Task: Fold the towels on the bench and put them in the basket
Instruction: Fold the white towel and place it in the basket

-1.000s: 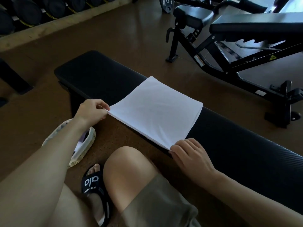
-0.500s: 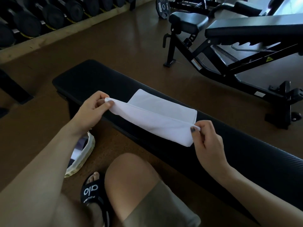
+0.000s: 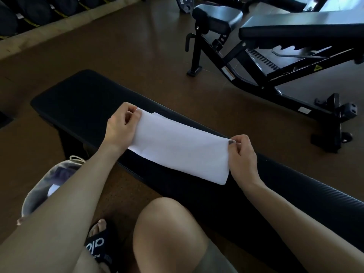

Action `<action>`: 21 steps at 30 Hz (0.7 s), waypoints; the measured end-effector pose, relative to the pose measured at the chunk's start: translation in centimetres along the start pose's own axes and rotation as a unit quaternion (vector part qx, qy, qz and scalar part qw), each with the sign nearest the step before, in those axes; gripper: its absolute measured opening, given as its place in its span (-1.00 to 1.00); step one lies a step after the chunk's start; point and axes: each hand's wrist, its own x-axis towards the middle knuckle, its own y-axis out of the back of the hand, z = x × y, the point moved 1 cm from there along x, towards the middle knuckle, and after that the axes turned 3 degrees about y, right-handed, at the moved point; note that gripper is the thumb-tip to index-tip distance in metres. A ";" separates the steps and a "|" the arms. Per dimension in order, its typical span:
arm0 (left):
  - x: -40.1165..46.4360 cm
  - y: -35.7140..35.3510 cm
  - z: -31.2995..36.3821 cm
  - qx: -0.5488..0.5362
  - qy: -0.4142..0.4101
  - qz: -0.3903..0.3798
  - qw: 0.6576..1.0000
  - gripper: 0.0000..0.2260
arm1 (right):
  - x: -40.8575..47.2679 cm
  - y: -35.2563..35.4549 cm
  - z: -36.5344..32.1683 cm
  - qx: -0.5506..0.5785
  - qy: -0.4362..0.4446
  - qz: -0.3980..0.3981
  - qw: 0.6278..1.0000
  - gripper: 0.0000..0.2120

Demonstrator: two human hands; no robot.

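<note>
A white towel (image 3: 181, 146) lies folded over on the black padded bench (image 3: 82, 99), forming a long narrow band. My left hand (image 3: 120, 127) pinches its far left corner between thumb and fingers. My right hand (image 3: 242, 156) pinches the right corner of the folded edge. A woven basket (image 3: 37, 192) stands on the floor at the lower left, partly hidden behind my left forearm, with something pale inside.
An adjustable black gym bench (image 3: 285, 46) stands on the brown floor at the upper right. A rack of dumbbells (image 3: 39, 10) lines the top left. My knee (image 3: 167, 229) and a black sandal (image 3: 98, 245) sit below the bench.
Both hands lifted the near edge of the flat towel and carried it over to the far edge, folding the towel in half. The view also shifted slightly.
</note>
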 end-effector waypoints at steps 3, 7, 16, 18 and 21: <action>1.5 -1.3 -0.1 -0.026 0.035 -0.005 0.999 -0.84 | 1.7 -0.6 0.2 -0.020 -0.024 0.006 0.999 -0.86; 2.1 -2.0 -1.6 -0.019 0.102 -0.119 0.987 -0.74 | 3.4 -0.9 0.6 -0.040 -0.046 -0.001 0.998 -0.87; 2.0 -1.3 -2.4 0.080 0.036 -0.188 0.978 -0.94 | 3.1 -0.5 0.9 -0.044 -0.052 -0.031 0.997 -0.89; 1.9 -1.5 -1.9 0.066 0.015 -0.160 0.985 -0.94 | 2.7 -0.5 1.0 -0.061 -0.007 -0.017 0.998 -0.90; 1.9 -2.2 -1.7 0.070 0.006 -0.120 0.990 -0.93 | 2.5 -0.5 1.4 -0.075 0.023 -0.009 0.997 -0.92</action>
